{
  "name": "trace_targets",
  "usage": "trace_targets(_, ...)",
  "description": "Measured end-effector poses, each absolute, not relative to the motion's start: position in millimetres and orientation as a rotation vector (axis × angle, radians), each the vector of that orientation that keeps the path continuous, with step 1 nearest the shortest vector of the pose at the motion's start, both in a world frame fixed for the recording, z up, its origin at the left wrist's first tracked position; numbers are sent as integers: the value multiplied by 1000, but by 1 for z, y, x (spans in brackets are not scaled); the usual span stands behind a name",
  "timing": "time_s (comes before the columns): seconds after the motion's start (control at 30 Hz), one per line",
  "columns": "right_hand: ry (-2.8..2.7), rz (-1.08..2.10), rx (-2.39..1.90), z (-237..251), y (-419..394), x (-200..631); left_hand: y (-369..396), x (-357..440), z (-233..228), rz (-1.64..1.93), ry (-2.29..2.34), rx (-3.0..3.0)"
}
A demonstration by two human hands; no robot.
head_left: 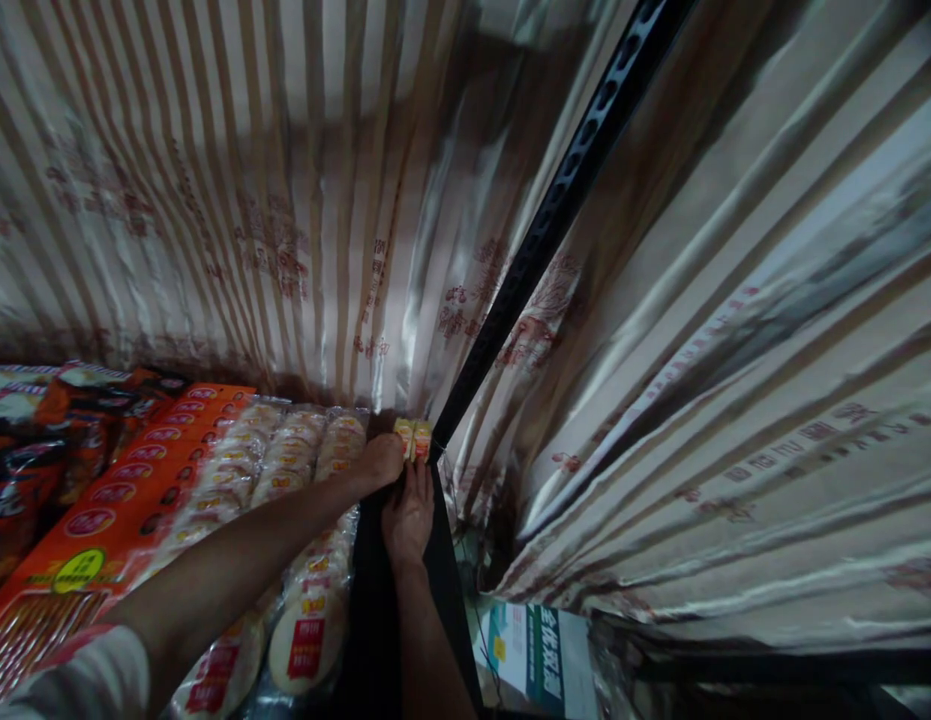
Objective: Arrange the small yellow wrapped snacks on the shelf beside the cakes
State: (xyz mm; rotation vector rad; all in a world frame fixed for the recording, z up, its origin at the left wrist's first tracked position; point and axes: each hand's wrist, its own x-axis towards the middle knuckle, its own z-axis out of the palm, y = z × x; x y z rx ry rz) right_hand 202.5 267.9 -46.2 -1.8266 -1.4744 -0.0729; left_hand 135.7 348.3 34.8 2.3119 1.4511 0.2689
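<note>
My left hand and my right hand meet at the far right corner of a dark shelf. Both hands touch two small yellow-and-red packets standing upright against the striped curtain, right beside the black perforated upright post. My left hand grips the left packet from the side. The fingers of my right hand reach up to the packets from below. To the left of my arms lie rows of round flat cakes in clear wrappers.
Orange snack boxes and dark red bags fill the shelf's left part. A beige striped curtain hangs behind and to the right. A white and green carton sits lower, right of the shelf.
</note>
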Motion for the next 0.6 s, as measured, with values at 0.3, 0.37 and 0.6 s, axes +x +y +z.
trace_targets(0.3,-1480,-64,-1811,-48,267,203,344,142,39,293,1468,2247)
trace_targets(0.37,-1480,-58,-1792,-48,268,204,342,143,42,306,1462,2219)
trace_targets(0.6,-1388,-103,-1671,-48,267,205,322,141,50,437,1410,2088)
